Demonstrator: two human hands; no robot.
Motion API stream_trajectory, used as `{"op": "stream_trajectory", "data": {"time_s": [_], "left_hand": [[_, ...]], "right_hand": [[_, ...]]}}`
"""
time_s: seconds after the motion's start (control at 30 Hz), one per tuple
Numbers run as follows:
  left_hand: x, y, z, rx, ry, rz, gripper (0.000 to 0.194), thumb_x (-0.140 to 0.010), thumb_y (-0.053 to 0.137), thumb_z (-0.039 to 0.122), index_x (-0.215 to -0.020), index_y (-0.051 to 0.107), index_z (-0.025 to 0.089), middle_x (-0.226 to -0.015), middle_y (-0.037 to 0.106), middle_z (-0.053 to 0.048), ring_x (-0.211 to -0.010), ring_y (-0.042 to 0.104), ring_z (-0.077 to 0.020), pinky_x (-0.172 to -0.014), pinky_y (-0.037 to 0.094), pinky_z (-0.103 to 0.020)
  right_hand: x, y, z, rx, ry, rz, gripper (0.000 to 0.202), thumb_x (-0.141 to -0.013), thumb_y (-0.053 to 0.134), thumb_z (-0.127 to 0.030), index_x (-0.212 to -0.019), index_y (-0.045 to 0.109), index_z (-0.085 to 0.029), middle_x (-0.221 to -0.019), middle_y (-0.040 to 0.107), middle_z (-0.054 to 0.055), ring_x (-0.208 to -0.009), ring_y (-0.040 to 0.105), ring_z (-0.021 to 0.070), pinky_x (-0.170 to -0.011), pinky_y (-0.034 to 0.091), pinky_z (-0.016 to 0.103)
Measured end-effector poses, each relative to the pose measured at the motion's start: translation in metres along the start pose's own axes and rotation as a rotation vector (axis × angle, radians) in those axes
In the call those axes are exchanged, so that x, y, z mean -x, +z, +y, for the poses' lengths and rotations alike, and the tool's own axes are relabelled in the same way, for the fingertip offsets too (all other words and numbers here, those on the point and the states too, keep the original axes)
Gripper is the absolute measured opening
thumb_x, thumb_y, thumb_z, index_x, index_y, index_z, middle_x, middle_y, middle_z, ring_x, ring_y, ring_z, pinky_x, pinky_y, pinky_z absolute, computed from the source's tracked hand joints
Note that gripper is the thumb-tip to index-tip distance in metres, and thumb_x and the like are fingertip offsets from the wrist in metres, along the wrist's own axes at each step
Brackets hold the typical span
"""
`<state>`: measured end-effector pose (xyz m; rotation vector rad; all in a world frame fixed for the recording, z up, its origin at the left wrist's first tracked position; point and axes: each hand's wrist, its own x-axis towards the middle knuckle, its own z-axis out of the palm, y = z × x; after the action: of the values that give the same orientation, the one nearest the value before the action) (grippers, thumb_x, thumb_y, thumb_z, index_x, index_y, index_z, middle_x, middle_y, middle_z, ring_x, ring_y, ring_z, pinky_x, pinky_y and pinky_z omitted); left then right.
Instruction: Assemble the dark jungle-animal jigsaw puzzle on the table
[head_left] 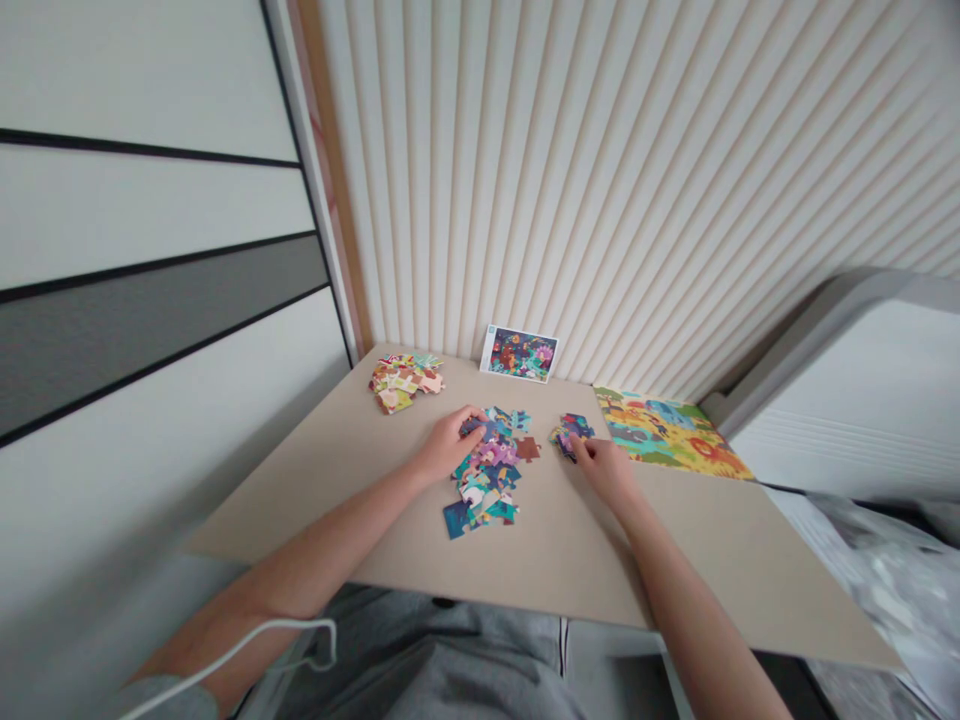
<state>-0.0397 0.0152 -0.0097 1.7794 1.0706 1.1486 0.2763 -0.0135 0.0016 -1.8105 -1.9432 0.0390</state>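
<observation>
A loose heap of jigsaw puzzle pieces (491, 470) in blue, purple, teal and white lies on the table in front of me. My left hand (450, 442) is at the heap's upper left, its thumb and fingers curled round a dark blue puzzle piece (472, 427). To the right is a smaller cluster of pieces (576, 425), mostly dark blue and purple. My right hand (602, 468) rests at this cluster's lower edge, fingertips pinched on a purple puzzle piece (564, 441). A plain brown piece (528, 448) sits face down between the two groups.
A picture card (520, 354) leans against the pleated curtain (480, 200) at the back. Another pile of pieces (405, 382) lies at the back left. An assembled animal puzzle (667, 432) is at the right. A white cable (277, 625) hangs by my left arm.
</observation>
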Motion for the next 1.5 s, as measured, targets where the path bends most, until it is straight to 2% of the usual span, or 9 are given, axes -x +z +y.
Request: {"op": "stream_trajectory", "data": {"time_s": [0.17, 0.3, 0.5, 0.67, 0.83, 1.03, 1.17, 1.3, 1.5], "left_hand": [[0.001, 0.000, 0.002, -0.015, 0.012, -0.002, 0.023, -0.091, 0.058, 0.037, -0.107, 0.063, 0.021, -0.080, 0.065, 0.002, -0.065, 0.065, -0.0152, -0.064, 0.050, -0.025], [0.001, -0.001, 0.003, -0.029, 0.009, -0.002, 0.025, -0.091, 0.058, 0.038, -0.109, 0.064, 0.021, -0.084, 0.066, 0.001, -0.067, 0.065, -0.0151, -0.066, 0.050, -0.026], [0.001, -0.001, 0.005, -0.067, 0.022, -0.029, 0.024, -0.091, 0.058, 0.035, -0.109, 0.064, 0.020, -0.084, 0.067, 0.000, -0.072, 0.063, -0.0160, -0.067, 0.050, -0.025], [0.002, -0.002, 0.007, -0.051, 0.029, -0.036, 0.025, -0.091, 0.059, 0.036, -0.110, 0.064, 0.020, -0.084, 0.067, 0.000, -0.069, 0.061, -0.0148, -0.067, 0.049, -0.026], [0.005, 0.005, 0.007, 0.073, -0.001, -0.152, 0.031, -0.093, 0.059, 0.043, -0.115, 0.061, 0.021, -0.083, 0.065, 0.000, -0.065, 0.060, -0.0142, -0.060, 0.049, -0.024], [0.011, 0.014, 0.010, 0.083, 0.104, -0.293, 0.033, -0.086, 0.069, 0.040, -0.112, 0.063, 0.020, -0.098, 0.067, -0.004, -0.079, 0.064, -0.0173, -0.069, 0.052, -0.026], [0.004, -0.005, 0.019, 0.044, 0.072, -0.191, 0.035, -0.092, 0.061, 0.035, -0.124, 0.058, 0.021, -0.100, 0.068, -0.005, -0.077, 0.065, -0.0166, -0.070, 0.053, -0.027], [0.007, -0.045, 0.026, -0.024, 0.075, 0.006, 0.049, -0.092, 0.057, 0.031, -0.139, 0.046, 0.021, -0.106, 0.068, -0.006, -0.086, 0.066, -0.0180, -0.080, 0.053, -0.029], [0.061, -0.095, 0.007, -0.443, -0.026, -0.016, 0.033, -0.095, 0.048, 0.028, -0.126, 0.053, 0.021, -0.103, 0.071, -0.006, -0.089, 0.068, -0.0212, -0.081, 0.051, -0.032]], "right_hand": [[0.007, 0.014, -0.039, -0.052, -0.428, -0.047, 0.032, -0.099, 0.053, -0.043, -0.117, 0.070, -0.024, -0.117, 0.071, 0.010, -0.110, 0.061, 0.0262, -0.100, 0.043, 0.040], [0.010, 0.018, -0.047, -0.069, -0.469, -0.122, 0.039, -0.099, 0.053, -0.040, -0.135, 0.060, -0.024, -0.128, 0.066, 0.011, -0.122, 0.056, 0.0272, -0.108, 0.038, 0.045], [0.006, 0.010, -0.035, -0.236, -0.361, -0.101, 0.054, -0.088, 0.071, -0.045, -0.136, 0.061, -0.022, -0.108, 0.065, 0.011, -0.101, 0.060, 0.0266, -0.094, 0.048, 0.043], [0.003, 0.001, -0.034, -0.580, -0.201, -0.155, 0.034, -0.096, 0.057, -0.049, -0.092, 0.074, -0.020, -0.086, 0.069, 0.007, -0.081, 0.063, 0.0216, -0.079, 0.052, 0.037], [0.005, 0.010, -0.046, -1.028, -0.025, -0.251, 0.039, -0.082, 0.074, -0.056, -0.097, 0.066, -0.021, -0.083, 0.073, 0.006, -0.076, 0.069, 0.0225, -0.074, 0.055, 0.037], [0.018, 0.030, -0.068, -0.904, -0.077, -0.302, 0.038, -0.086, 0.069, -0.057, -0.089, 0.065, -0.020, -0.080, 0.074, 0.006, -0.073, 0.068, 0.0209, -0.069, 0.054, 0.033], [0.023, 0.021, -0.074, -0.624, -0.284, -0.151, 0.032, -0.096, 0.059, -0.049, -0.102, 0.073, -0.021, -0.094, 0.073, 0.008, -0.084, 0.064, 0.0215, -0.080, 0.051, 0.036], [0.029, 0.014, -0.082, -0.475, -0.512, -0.190, 0.044, -0.092, 0.066, -0.049, -0.130, 0.067, -0.026, -0.124, 0.066, 0.013, -0.114, 0.059, 0.0283, -0.100, 0.045, 0.045], [0.033, 0.027, -0.090, -0.362, -0.647, -0.286, 0.058, -0.086, 0.070, -0.056, -0.137, 0.061, -0.029, -0.140, 0.056, 0.014, -0.130, 0.050, 0.0328, -0.108, 0.038, 0.050]]}}
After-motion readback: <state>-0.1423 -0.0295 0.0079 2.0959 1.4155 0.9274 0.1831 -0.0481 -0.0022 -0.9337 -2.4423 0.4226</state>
